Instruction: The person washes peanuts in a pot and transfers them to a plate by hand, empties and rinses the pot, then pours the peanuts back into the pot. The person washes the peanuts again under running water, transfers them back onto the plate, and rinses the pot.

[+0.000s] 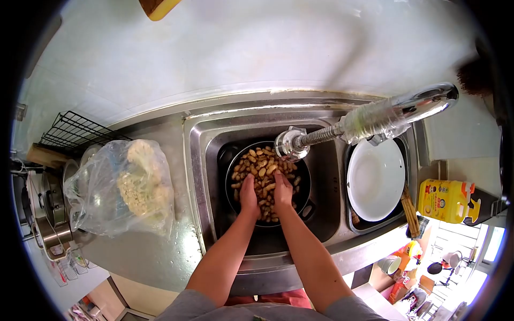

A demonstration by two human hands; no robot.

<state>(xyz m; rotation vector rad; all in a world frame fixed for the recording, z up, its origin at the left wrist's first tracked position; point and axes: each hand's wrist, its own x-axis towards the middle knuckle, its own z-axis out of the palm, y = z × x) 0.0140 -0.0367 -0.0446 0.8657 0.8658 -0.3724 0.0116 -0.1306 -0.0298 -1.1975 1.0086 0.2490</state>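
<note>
Grip: left hand [249,197] and right hand [283,192] both down among the peanuts [261,170], thumbs upward, a gap between them. Whether either is closed on any nuts cannot be told; the fingers are partly hidden. Peanuts lie in a dark pan [305,184], which sits in the larger bowl of the sink [327,214]. Tap [292,143] overhangs the pan's far right side. White basin [376,179] occupies the smaller bowl, right. Cauliflower [140,184] in a clear bag [96,195] on the left counter; yellow bottle [440,200] right of the sink.
</note>
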